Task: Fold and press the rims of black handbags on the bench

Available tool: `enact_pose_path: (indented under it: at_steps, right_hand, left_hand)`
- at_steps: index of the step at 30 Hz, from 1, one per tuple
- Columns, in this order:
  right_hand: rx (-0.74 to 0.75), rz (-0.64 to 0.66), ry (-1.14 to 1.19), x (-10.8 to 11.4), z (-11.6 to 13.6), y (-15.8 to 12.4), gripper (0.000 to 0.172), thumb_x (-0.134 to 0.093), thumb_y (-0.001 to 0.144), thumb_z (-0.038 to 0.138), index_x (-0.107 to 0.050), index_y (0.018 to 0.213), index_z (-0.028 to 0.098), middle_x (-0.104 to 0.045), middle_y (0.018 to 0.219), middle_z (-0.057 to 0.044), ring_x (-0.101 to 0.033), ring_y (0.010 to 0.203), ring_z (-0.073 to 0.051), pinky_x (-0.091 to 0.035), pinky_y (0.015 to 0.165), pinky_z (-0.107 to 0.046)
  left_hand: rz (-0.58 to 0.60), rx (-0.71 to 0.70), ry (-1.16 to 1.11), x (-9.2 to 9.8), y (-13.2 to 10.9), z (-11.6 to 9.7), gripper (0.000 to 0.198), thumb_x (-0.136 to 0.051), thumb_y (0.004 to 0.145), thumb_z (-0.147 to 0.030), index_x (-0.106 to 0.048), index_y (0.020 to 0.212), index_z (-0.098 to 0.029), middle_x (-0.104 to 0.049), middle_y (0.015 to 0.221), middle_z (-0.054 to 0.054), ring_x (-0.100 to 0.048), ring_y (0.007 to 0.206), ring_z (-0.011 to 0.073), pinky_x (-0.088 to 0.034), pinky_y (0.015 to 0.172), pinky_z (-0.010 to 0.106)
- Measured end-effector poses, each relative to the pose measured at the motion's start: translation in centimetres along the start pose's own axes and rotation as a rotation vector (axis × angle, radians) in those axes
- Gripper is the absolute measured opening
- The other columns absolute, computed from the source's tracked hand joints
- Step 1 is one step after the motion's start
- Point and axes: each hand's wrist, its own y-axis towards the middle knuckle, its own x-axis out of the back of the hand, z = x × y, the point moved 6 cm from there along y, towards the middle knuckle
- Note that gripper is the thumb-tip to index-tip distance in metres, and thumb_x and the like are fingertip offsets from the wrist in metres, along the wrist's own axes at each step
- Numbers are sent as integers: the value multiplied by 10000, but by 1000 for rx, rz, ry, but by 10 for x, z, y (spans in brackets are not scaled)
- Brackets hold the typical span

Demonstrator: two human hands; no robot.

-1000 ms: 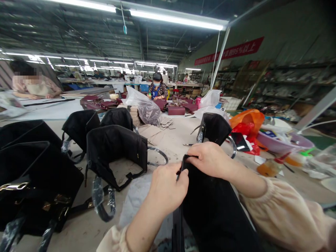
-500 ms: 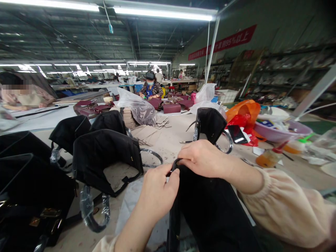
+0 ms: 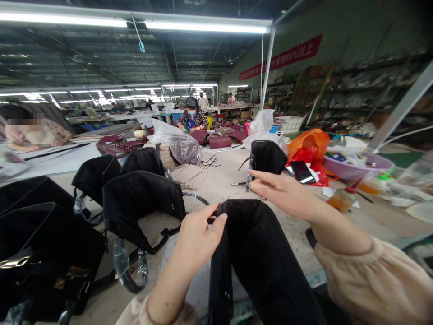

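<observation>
Tube lights [image 3: 206, 28] are blazing under a dark ribbed roof [image 3: 88, 56]!
High above the left hand [image 3: 196, 239], a small blue-and-white fitting [image 3: 141, 47] is dangling on its cord, and smaller lamps [image 3: 238, 86] are shining away into the distance. Beyond the right hand [image 3: 287, 192], a slim white post [image 3: 267, 67] is rising to the overhead frame; up to that hand's right, a red banner [image 3: 280, 58] is stretching along a dull green wall [image 3: 372, 27], crowded shelves [image 3: 375, 85] are standing below, a pale beam [image 3: 404, 106] is slanting across, and green floor [image 3: 411, 159] is showing. Ahead of both hands, a beige tabletop [image 3: 230, 171] is spreading out.
</observation>
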Motion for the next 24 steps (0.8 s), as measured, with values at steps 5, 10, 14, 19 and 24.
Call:
enact_pose_path:
  at_steps: [5,10,14,19,24]
  right_hand:
    - [-193,-195,559,-24,-37,-34,514,-514,871,573,-630,1219,213,-669,1182,-91,-601,1121,-242,-427,1017,-411]
    - [-215,-265,689,-40,-40,-51,520,-451,885,602,-674,1154,217,-642,1231,-87,-564,1171,-253,-381,1058,-421]
    - [-159,-264,753,-39,-44,-57,516,-439,892,599,-655,1185,233,-621,1267,-70,-523,1215,-256,-322,1098,-447]
    - [-170,-247,985,-53,-60,-56,507,-473,864,628,-674,1153,263,-614,1279,-62,-498,1239,-272,-333,1082,-475]
    - [-150,-193,1117,-64,-65,-58,475,-514,861,596,-668,1161,261,-630,1253,-69,-534,1198,-273,-368,1051,-480]
  left_hand:
    - [-21,54,29,11,3,8,489,-569,827,-491,-663,1166,-152,-727,1034,71,-677,881,212,-496,807,283]
    - [30,-41,365,15,13,-20,406,-540,843,-496,-728,1006,-175,-745,915,75,-680,822,217,-483,733,277]
    - [112,-85,747,2,27,-46,402,-487,870,-504,-737,834,-191,-731,795,83,-669,779,227,-446,662,281]
    - [131,-55,968,-16,42,-50,288,-501,868,-339,-728,807,-173,-727,837,114,-667,839,255,-454,727,320]
    - [80,0,976,-15,41,-44,306,-477,890,-353,-716,823,-174,-723,868,108,-662,849,247,-450,736,318]
